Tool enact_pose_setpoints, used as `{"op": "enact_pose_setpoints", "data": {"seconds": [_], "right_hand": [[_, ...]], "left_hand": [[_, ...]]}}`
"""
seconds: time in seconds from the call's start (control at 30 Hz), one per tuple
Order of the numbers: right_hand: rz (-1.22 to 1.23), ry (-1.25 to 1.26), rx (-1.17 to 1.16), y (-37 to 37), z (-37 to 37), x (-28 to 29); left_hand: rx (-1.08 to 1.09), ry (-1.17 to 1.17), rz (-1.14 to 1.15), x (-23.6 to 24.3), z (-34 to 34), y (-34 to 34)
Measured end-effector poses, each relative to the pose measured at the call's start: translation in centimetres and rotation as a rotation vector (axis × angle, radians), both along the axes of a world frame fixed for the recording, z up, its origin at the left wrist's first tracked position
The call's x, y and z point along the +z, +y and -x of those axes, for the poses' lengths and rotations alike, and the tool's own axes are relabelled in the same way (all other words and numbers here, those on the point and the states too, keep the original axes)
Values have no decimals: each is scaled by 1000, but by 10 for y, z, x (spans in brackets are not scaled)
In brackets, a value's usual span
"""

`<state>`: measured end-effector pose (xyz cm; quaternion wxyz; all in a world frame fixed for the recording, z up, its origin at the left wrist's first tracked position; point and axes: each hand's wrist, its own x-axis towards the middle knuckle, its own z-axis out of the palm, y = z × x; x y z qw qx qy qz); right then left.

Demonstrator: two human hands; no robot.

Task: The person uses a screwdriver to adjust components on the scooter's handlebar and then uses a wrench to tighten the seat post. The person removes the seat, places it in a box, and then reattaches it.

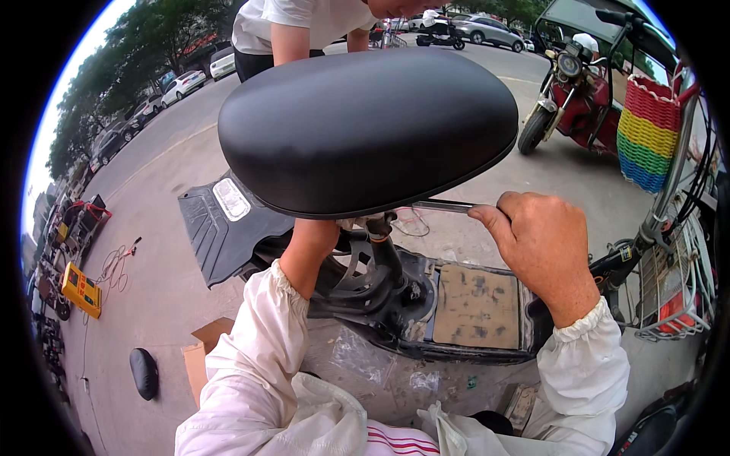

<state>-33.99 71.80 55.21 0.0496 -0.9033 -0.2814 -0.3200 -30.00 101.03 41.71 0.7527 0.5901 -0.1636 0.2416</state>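
A black padded scooter seat (365,129) sits on a post above the stripped frame of an electric scooter (380,281). My right hand (532,239) is closed around the outer end of a metal wrench (447,205), which lies almost level beneath the seat's lower edge. The seat hides the wrench's far end. On the other side of the post, my left hand (316,234) reaches up under the seat; its fingers are out of sight, so its grip cannot be made out. A tan footboard panel (477,305) covers the scooter's floor.
Behind the seat a person in a white shirt (293,30) leans over. A dark plastic panel (220,220) juts out left. A yellow box (80,290), a small black pad (144,374) and cardboard (209,346) lie left. Front right stands a wire basket (669,292); a red tricycle (582,99) is farther back.
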Motion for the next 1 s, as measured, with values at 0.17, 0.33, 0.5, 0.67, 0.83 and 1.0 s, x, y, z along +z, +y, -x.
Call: {"op": "enact_pose_setpoints", "data": {"seconds": [0.17,0.33,0.5,0.67,0.83,1.0], "right_hand": [[103,1,13,11,-1,31],[-307,157,-17,8,-7,-68],[-1283,454,230,158,15,-202],[-1243,582,354,124,26,-187],[-1231,655,472,123,23,-186],[-1133,625,464,121,38,-192]], "left_hand": [[239,-38,-280,10,15,14],[531,-242,-639,-11,4,-1],[294,-30,-381,5,9,11],[380,-42,-641,6,12,21],[-71,59,261,36,15,-12],[-265,-37,-57,45,15,-15]]}}
